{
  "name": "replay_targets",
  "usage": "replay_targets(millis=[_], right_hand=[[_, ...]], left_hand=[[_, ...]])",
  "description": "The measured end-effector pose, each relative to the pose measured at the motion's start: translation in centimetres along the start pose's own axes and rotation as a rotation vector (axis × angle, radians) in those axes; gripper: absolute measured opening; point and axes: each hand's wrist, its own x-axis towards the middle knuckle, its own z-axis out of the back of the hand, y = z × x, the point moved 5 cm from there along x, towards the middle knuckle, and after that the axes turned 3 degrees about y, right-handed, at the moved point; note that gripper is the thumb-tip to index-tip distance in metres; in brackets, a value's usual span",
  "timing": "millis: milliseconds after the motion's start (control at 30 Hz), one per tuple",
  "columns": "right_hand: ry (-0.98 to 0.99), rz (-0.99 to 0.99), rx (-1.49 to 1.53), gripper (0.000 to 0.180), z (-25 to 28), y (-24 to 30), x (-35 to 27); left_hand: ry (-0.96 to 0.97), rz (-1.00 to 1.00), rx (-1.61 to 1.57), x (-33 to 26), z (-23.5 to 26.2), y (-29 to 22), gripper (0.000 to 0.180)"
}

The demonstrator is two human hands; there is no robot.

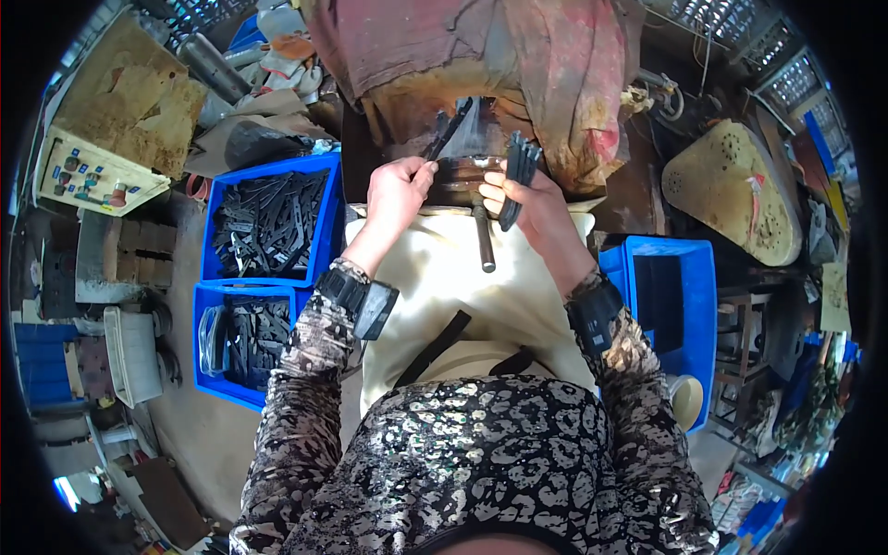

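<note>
My left hand (pixel 400 191) pinches the near end of a thin black strip (pixel 448 132), which points up and away over a brown, stained work surface (pixel 407 139). Several black strips (pixel 523 165) stand bunched together in my closed right hand (pixel 540 208). Between my hands a dark rod (pixel 484 239) sticks out toward me from the work area. A pale cloth (pixel 444 277) covers my lap. One loose black strip (pixel 435 349) lies on it, with a shorter dark piece (pixel 511 362) to its right. The exact kind of these strips I cannot make out.
Two blue bins (pixel 210 236) of black strips stand at my left; a third blue bin (pixel 698 333) is at my right. A stained reddish cloth (pixel 416 46) drapes over the far side. Left is a control box (pixel 102 176) with knobs; right, a yellowish stool seat (pixel 731 190).
</note>
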Motion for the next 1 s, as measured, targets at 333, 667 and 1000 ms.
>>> replay_targets(millis=[333, 667, 1000], right_hand=[[-0.102, 0.127, -0.076, 0.022, 1.4, -0.3, 0.5], [-0.083, 0.186, 0.073, 0.019, 0.6, -0.3, 0.7], [-0.146, 0.217, 0.152, 0.018, -0.6, -0.9, 1.1]], left_hand=[[-0.192, -0.403, 0.001, -2.8, -1.8, -4.2, 0.017], [-0.266, -0.456, 0.203, -3.7, -2.9, -5.6, 0.014], [-0.29, -0.501, 0.329, -4.0, -3.5, -5.2, 0.012]])
